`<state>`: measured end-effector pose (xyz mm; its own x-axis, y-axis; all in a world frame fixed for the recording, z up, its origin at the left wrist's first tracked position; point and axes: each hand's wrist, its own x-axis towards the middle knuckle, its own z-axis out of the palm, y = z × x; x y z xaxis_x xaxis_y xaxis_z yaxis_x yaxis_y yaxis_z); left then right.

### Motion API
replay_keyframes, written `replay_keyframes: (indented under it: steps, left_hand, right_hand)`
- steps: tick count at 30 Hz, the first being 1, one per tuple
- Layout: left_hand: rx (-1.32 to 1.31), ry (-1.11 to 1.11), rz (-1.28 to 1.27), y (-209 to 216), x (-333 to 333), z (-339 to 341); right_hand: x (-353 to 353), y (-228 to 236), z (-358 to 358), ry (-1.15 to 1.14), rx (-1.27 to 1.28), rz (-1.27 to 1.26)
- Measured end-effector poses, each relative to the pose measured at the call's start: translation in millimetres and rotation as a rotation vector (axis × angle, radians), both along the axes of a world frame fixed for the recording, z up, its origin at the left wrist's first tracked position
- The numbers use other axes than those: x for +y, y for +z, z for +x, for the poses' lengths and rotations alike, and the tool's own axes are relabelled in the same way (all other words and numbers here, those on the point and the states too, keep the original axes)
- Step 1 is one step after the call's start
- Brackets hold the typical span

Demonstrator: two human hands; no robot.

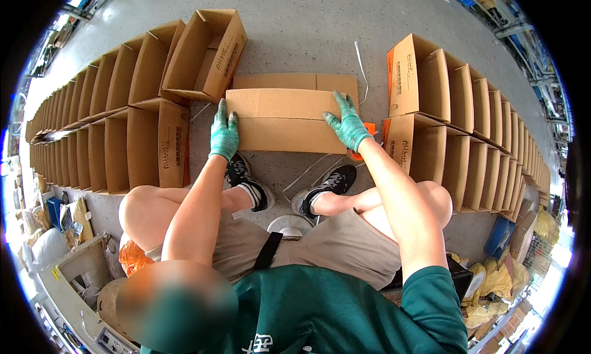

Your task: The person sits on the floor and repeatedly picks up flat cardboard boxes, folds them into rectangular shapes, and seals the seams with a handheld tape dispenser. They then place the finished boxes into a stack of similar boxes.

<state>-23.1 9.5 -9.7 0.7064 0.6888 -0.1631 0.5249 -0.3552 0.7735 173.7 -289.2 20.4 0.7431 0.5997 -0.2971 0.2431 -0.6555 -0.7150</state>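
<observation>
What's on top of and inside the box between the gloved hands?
The right hand lies on the box at its right end; the left hand touches its left edge. Its upper side hides the inside from view.

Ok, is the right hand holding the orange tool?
No, the gloved right hand lies on the middle carton, the orange tool showing beside its wrist.

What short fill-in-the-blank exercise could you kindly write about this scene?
1. The left hand touches the box near its ____ end.
2. The orange item lies by the box's ____ end, near the right hand.
3. The person's shirt is dark ____.

Missing words: left; right; green.
</observation>
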Motion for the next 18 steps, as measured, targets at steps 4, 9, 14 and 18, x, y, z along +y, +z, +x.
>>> replay_keyframes:
  steps: [4,9,14,18]
  left_hand:
    - [-0.077,-0.003,-0.149,8.8,-11.3,-1.0]
    - [-0.070,0.024,-0.172,7.1,-16.6,5.0]
    - [-0.178,0.021,-0.226,-8.8,-13.3,2.3]
    - [-0.085,0.077,-0.257,-6.9,-8.3,-9.1]
  right_hand:
    - [2.5,-18.6,-7.7,-0.153,-0.078,0.099]
    - [4.9,-30.9,-6.4,-0.183,-0.179,0.064]
    - [-37.4,-48.6,52.8,-0.283,0.140,0.337]
    - [-76.9,-87.4,86.7,-0.138,0.036,-0.495]
